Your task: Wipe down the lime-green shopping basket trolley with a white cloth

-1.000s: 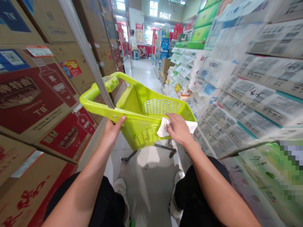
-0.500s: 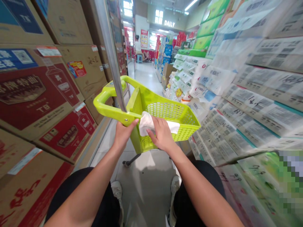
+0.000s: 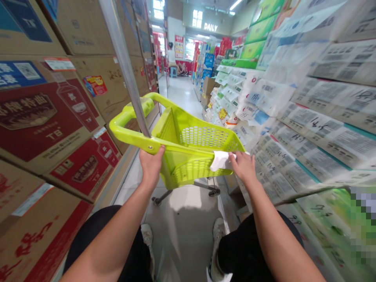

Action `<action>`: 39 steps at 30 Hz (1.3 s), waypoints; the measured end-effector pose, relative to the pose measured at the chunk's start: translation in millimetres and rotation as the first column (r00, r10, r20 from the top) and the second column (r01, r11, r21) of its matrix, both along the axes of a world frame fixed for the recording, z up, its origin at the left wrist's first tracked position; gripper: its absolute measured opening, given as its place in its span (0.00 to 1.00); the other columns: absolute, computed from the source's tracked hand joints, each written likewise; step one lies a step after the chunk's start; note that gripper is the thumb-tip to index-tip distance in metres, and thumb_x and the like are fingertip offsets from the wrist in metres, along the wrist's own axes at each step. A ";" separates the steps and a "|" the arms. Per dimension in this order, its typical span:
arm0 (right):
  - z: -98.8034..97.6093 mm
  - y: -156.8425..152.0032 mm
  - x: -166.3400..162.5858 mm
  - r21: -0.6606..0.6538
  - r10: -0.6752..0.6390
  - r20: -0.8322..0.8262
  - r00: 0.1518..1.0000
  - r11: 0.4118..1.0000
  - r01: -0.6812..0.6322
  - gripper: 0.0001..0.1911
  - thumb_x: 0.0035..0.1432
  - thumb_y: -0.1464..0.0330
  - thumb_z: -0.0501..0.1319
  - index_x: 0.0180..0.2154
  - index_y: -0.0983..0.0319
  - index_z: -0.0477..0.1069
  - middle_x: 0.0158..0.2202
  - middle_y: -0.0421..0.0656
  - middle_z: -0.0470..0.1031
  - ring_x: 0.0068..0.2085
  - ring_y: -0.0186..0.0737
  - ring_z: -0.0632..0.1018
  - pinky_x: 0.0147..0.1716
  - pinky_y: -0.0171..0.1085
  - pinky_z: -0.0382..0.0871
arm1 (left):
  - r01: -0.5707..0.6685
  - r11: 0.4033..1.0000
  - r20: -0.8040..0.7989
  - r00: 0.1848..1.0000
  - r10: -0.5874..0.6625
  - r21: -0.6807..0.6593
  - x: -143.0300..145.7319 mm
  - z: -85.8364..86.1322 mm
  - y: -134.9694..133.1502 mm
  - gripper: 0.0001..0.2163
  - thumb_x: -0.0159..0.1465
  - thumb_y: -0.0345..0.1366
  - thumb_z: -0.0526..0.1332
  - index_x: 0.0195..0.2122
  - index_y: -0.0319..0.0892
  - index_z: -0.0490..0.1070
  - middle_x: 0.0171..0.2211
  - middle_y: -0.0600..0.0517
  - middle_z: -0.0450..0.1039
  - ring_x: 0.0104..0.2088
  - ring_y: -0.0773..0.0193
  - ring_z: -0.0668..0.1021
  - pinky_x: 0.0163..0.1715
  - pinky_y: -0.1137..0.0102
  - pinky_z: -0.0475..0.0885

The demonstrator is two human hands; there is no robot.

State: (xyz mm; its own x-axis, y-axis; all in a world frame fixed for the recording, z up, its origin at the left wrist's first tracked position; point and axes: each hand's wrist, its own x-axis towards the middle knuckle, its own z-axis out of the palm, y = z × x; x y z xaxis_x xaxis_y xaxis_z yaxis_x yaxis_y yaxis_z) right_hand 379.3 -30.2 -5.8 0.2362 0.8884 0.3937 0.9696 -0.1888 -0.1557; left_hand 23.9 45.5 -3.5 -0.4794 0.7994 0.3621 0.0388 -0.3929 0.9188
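A lime-green plastic shopping trolley (image 3: 188, 137) stands in the aisle in front of me, its basket holding nothing I can see. My left hand (image 3: 151, 164) is closed on the near left rim of the basket, by the handle joint. My right hand (image 3: 244, 166) presses a white cloth (image 3: 220, 160) against the near right corner of the rim, fingers curled over it. A grey metal pole (image 3: 126, 70) rises from the trolley's handle toward the top left.
Stacked cardboard boxes (image 3: 49, 117) with red labels wall the left side. Shelves of plastic-wrapped white packs (image 3: 308, 117) line the right. The tiled aisle floor (image 3: 182, 90) runs ahead to more displays. My knees and shoes show below.
My right hand slid the cloth along the rim from the near left part to the right corner. The left hand kept its hold on the rim.
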 end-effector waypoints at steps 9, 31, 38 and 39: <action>9.5 -5.7 -141.2 0.289 0.500 -0.051 0.865 0.836 -0.466 0.42 0.68 0.44 0.52 0.68 0.69 0.60 0.64 0.60 0.68 0.66 0.62 0.65 0.68 0.63 0.52 | 0.104 0.995 -0.015 0.995 -0.104 0.007 18.7 7.2 -24.6 0.24 0.51 0.46 0.75 0.44 0.40 0.71 0.42 0.45 0.79 0.40 0.56 0.81 0.44 0.60 0.78; 5.7 4.7 -45.7 0.083 0.237 0.099 0.966 0.966 -0.245 0.29 0.72 0.46 0.52 0.51 0.61 0.78 0.43 0.51 0.80 0.47 0.53 0.75 0.52 0.47 0.62 | -0.006 1.000 0.022 1.000 0.006 -0.004 15.4 -2.7 -13.3 0.24 0.56 0.46 0.72 0.49 0.42 0.69 0.45 0.45 0.78 0.43 0.55 0.81 0.48 0.59 0.78; 19.3 16.3 -148.3 0.235 0.376 0.042 0.926 0.897 -0.375 0.27 0.74 0.47 0.47 0.46 0.59 0.74 0.42 0.48 0.79 0.45 0.51 0.74 0.47 0.44 0.60 | 0.115 0.993 -0.021 0.993 -0.116 -0.006 18.3 -4.5 -28.8 0.26 0.56 0.50 0.73 0.49 0.42 0.68 0.47 0.43 0.78 0.45 0.54 0.82 0.48 0.59 0.78; 21.3 15.5 -157.3 0.244 0.389 0.035 0.920 0.890 -0.386 0.26 0.74 0.47 0.47 0.48 0.59 0.73 0.42 0.48 0.79 0.46 0.51 0.74 0.47 0.45 0.60 | 0.115 0.993 -0.035 0.993 -0.115 -0.009 17.0 -3.2 -29.8 0.26 0.55 0.50 0.73 0.48 0.42 0.69 0.45 0.43 0.78 0.43 0.54 0.82 0.47 0.59 0.78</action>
